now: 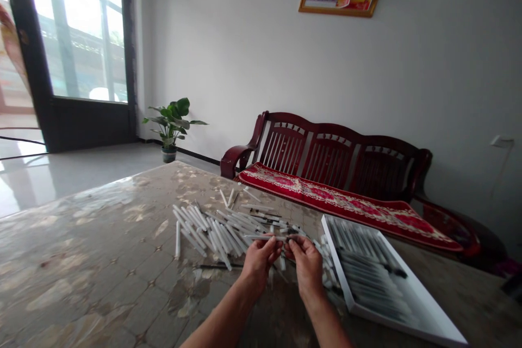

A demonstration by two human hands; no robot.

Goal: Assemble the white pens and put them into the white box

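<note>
Two hands are at work here, the left hand (259,263) and the right hand (308,267), both forearms reaching up from the bottom of the view and angled in so the hands nearly meet. The left hand is closed in a pinch on one white tube (265,237), which runs out to the left of it. The right hand is also pinching, its fingertips (297,244) on a small dark piece (292,238) at the tube's right end; whether that piece is attached is too small to tell.

Just beyond the hands, a loose heap of white tubes (212,231) lies crisscrossed on the marble-patterned counter (81,266), too many and overlapping to count exactly, but several dozen. One dark slim pen (218,266) lies just left of the left hand. To the right of the right hand sits one white-rimmed tray (424,294), filled with tubes lined up in neat rows. Further ahead stands one dark wooden bench (326,147) with one red cushion (326,196).
</note>
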